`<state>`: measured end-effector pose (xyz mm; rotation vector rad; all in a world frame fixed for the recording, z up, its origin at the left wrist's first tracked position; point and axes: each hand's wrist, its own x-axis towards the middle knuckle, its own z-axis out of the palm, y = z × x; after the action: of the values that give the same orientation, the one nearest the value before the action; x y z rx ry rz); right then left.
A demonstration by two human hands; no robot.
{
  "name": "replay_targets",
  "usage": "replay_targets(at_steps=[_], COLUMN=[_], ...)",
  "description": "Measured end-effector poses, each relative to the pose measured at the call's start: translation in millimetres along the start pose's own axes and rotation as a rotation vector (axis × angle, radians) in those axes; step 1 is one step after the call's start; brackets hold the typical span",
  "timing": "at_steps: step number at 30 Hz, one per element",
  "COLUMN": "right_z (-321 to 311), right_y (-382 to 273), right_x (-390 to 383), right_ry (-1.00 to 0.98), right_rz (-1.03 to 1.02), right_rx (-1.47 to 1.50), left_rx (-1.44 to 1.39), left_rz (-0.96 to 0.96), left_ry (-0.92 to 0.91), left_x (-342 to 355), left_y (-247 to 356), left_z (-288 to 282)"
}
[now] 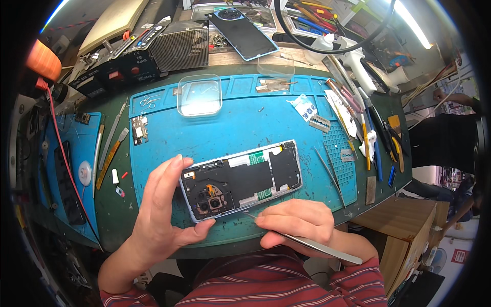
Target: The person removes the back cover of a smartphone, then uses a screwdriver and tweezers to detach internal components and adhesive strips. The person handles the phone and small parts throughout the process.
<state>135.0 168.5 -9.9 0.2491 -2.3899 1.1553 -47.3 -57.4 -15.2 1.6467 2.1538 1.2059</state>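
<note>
A dark green workbench (pixel 115 215) fills the scene, topped by a bright blue rubber work mat (pixel 240 125) with moulded compartments along its far side. The person's left hand (pixel 161 204) curves around the left end of an opened black smartphone with a pale blue frame (pixel 250 176), fingers at the far corner and thumb at the near one, pinching it between them. The phone lies at a slant on the near middle of the mat, its camera cluster to the left. The right hand (pixel 307 220) has its thumb and fingers pressed together around slim silver metal tweezers (pixel 317 246); their tips point at the phone's near edge, though whether they touch it cannot be told. Right of the phone lies a second pair of thin grey tweezers (pixel 332 176); farther out, a clear square plastic box (pixel 200 94) sits at the far left of the mat, and a black panel with a blue rim (pixel 245 33) lies beyond.
</note>
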Motion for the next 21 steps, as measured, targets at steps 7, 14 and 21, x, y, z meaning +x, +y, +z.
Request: replay_targets(at_steps=[7,14,21], right_z=[0.4,2.7,3.3], right_y=[-3.5,-4.6,-5.5], right_x=[-4.4,-5.5,-6.6], right_ry=[-0.021,-0.028,-0.038], right_rz=[-0.241,-0.324,-0.339], right_rx=[-0.181,-0.263,-0.279], left_rx=[0.033,0.128,0.150], left_rz=[-0.024,-0.013,-0.065], left_ry=[0.016,0.069,0.037], left_x=[-0.6,2.8,5.4], left_y=[1.1,0.8,5.6], left_z=[-0.6,-0.8,-3.0])
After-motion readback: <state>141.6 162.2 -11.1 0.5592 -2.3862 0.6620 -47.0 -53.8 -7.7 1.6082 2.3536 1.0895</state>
